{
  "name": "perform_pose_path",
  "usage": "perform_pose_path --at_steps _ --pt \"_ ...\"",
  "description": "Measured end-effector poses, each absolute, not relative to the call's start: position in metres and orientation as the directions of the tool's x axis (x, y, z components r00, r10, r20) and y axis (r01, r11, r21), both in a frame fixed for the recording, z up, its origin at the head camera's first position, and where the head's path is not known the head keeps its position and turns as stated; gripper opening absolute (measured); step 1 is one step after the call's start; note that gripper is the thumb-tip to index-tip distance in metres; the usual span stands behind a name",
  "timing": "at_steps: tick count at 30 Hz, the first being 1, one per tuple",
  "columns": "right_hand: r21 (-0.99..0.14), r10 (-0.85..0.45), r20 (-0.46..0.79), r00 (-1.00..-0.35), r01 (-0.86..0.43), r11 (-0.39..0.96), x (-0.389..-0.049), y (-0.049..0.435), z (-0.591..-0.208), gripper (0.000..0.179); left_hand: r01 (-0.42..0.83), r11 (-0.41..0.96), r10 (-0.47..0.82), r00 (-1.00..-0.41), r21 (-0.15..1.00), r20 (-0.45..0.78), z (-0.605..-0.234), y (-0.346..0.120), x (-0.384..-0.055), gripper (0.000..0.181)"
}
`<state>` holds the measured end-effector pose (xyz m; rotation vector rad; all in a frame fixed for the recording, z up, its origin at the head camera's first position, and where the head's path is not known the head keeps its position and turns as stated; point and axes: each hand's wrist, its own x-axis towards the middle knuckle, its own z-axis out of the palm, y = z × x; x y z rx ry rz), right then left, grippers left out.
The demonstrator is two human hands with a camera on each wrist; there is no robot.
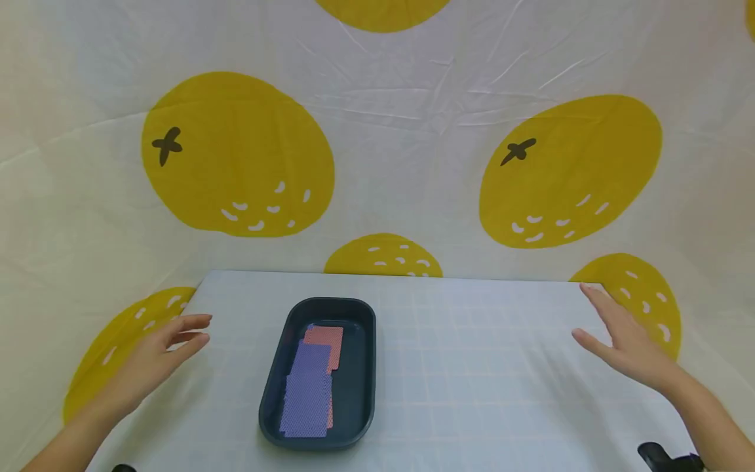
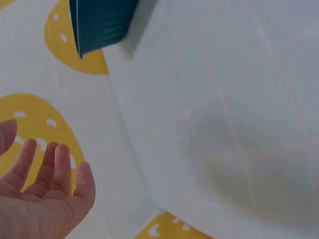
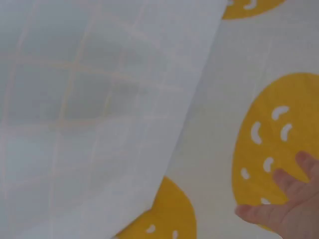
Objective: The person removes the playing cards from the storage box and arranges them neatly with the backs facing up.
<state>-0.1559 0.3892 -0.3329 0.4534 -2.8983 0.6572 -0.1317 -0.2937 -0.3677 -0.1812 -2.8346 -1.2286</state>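
A dark blue-green tray stands left of the middle of the table, its long side running away from me. Inside it lie flat, overlapping pieces with a fine mesh-like pattern: purple pieces on top and pinkish-red pieces partly hidden under them. My left hand hovers over the table's left edge, fingers loosely bent and holding nothing. In the left wrist view its fingers spread upward, and the tray's corner shows at the top. My right hand is held over the right edge, thumb and fingers apart, nothing in it.
The table wears a pale cloth with a faint grid. Behind it hangs a white curtain printed with big yellow fruit. A black object shows by the right forearm at the bottom edge.
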Motion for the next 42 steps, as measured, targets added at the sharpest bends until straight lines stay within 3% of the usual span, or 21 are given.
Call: perform_pose_path --at_steps 4,7,11,14,19,22,29,42 --pt "-0.631 -0.207 0.141 -0.968 -0.249 0.734 -0.160 0.387 -0.327 0.068 -0.024 0.478 0.091 -0.993 0.878 -0.076 -0.371 -0.283 -0.134 0.049" --pt "-0.752 -0.207 0.126 -0.970 -0.230 0.618 -0.165 0.385 -0.325 0.051 -0.099 0.353 0.132 -0.979 0.930 -0.155 -0.374 -0.272 -0.137 0.050" --pt "-0.895 -0.219 0.036 -0.975 -0.129 0.426 -0.172 0.378 -0.322 0.035 -0.128 0.258 0.205 -0.961 0.958 -0.183 -0.380 -0.260 -0.140 0.050" --pt "-0.955 -0.211 -0.087 -0.974 0.021 0.295 -0.177 0.368 -0.321 0.028 -0.130 0.215 0.260 -0.948 0.968 -0.185 -0.385 -0.254 -0.142 0.051" --pt "-0.960 -0.207 -0.264 -0.942 0.238 0.145 -0.186 0.342 -0.322 0.019 -0.148 0.206 0.296 -0.933 0.967 -0.206 -0.391 -0.241 -0.144 0.056" --pt "-0.948 -0.205 -0.312 -0.928 0.292 0.123 -0.191 0.321 -0.324 0.014 -0.167 0.219 0.286 -0.931 0.961 -0.227 -0.395 -0.233 -0.144 0.057" --pt "-0.926 -0.170 -0.362 -0.917 0.333 0.177 -0.201 0.264 -0.332 0.043 -0.224 0.249 0.238 -0.929 0.942 -0.284 -0.401 -0.224 -0.145 0.057" --pt "-0.921 -0.204 -0.385 -0.900 0.362 0.145 -0.221 0.181 -0.342 0.042 -0.224 0.185 0.305 -0.913 0.957 -0.272 -0.405 -0.222 -0.144 0.064"
